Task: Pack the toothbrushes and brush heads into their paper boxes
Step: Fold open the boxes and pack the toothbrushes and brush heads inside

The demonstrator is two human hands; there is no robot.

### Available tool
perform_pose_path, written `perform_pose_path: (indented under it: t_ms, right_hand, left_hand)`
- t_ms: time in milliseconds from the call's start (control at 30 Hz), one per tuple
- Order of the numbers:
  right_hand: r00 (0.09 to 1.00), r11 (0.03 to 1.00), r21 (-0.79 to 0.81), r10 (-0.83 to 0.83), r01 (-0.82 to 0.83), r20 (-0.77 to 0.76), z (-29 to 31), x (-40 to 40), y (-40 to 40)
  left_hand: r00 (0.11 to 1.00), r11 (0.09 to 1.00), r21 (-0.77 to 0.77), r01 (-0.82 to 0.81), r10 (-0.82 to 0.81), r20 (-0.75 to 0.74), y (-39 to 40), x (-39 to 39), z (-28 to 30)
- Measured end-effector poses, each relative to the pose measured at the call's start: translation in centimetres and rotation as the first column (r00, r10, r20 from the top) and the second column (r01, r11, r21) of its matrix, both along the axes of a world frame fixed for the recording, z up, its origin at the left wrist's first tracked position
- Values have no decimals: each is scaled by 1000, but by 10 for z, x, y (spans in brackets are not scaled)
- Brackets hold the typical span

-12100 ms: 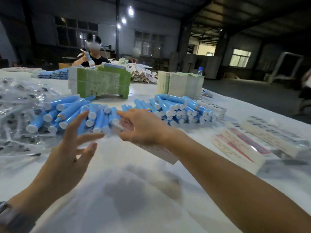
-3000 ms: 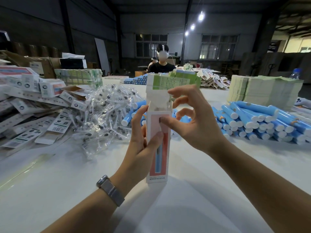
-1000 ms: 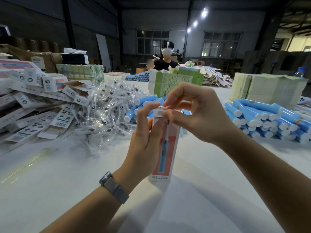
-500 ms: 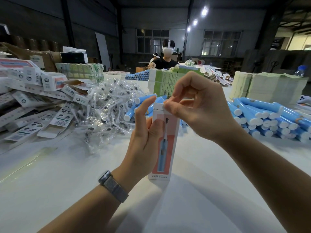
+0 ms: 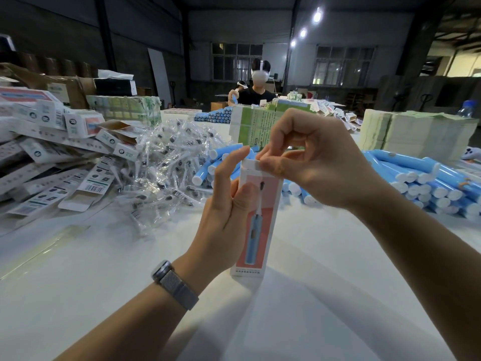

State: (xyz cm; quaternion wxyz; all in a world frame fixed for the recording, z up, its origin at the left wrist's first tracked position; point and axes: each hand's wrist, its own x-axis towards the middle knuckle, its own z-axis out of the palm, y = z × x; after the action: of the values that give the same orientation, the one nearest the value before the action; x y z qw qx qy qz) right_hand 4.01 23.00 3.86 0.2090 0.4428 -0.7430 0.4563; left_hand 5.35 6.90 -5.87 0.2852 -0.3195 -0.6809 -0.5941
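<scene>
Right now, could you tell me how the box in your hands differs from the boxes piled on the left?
The held box stands upright on the table, gripped by the left hand while the right hand pinches its top flap. The piled boxes lie flat and jumbled, untouched, some with flaps open. Both are white printed cartons.

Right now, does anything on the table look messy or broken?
Nothing looks broken. The paper boxes on the left lie in a jumbled heap, some open. The box in hand stands upright.

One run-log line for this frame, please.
step: closing box top | left hand: holds box upright on table | right hand: pinches top flap
</scene>
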Motion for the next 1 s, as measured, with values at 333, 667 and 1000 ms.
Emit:
perform_pose_path:
  t_ms: [333,667,1000]
  right_hand:
    - [973,983,-112,160,-143,166,-9,-10,2]
    - [837,886,-354,423,-301,348,-29,-22,-1]
    - [913,914,-396,80,93,399,-37,-29,-4]
  left_hand:
    - [1000,999,50,5,-5,0,1,-2,0]
    - [1000,995,102,11,-11,-7,-1,-5,-5]
    - [986,992,0,124,-123,114,-1,-14,-15]
